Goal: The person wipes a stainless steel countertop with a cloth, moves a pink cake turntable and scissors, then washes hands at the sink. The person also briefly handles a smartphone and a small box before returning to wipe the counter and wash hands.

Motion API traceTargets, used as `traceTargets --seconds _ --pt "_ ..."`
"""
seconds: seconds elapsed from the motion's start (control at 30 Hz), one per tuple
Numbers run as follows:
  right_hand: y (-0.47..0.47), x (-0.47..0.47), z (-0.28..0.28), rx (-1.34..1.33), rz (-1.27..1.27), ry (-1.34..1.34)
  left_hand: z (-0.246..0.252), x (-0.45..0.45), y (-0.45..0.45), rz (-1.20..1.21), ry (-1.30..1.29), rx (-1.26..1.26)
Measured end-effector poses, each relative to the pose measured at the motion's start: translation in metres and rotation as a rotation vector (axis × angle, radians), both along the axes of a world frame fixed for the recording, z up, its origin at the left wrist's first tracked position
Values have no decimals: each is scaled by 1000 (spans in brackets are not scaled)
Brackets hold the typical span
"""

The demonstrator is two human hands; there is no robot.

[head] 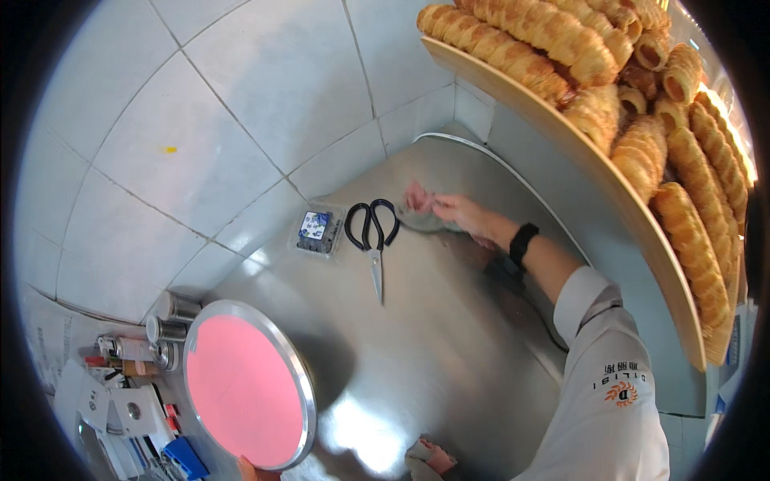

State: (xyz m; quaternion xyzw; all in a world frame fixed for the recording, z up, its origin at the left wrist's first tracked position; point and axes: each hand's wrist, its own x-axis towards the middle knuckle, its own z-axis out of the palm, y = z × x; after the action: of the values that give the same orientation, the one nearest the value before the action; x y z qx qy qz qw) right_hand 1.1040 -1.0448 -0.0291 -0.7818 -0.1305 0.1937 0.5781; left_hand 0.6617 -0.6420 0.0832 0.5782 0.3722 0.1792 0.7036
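Observation:
In the head view my right hand (466, 215), blurred, with a black band at the wrist, pinches a crumpled pink item (416, 197) near the back of the steel worktop. Greyish material lies under and around it; its kind is unclear. Black-handled scissors (376, 252) lie to its left, blades towards me. My left hand (255, 472) shows only fingertips at the lower rim of a round, silver-rimmed disc (246, 385) with a smooth pink top; its grip is hidden. A small pink and grey item (434, 457) is at the bottom edge, partly cut off.
A clear box of dark berries (317, 229) stands beside the scissors. Spiral pastry horns (640, 150) fill a large wooden tray (601, 180) at the upper right. Metal canisters (171, 318) and a blue-handled tool (185, 458) are at the left. A white cable (475, 144) runs along the back right.

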Motion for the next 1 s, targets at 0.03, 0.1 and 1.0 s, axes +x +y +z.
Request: traceTargets --seconds 0.03,0.1,1.0 --pt "-8 -14 0 3 43 -49 -2 0 0 7 -30 6" --pt "-19 -49 3 -109 43 13 -6 -3 2 -3 -65 -19" --pt "-156 -467 60 122 -650 111 -23 23 -65 -333 -53 -178"
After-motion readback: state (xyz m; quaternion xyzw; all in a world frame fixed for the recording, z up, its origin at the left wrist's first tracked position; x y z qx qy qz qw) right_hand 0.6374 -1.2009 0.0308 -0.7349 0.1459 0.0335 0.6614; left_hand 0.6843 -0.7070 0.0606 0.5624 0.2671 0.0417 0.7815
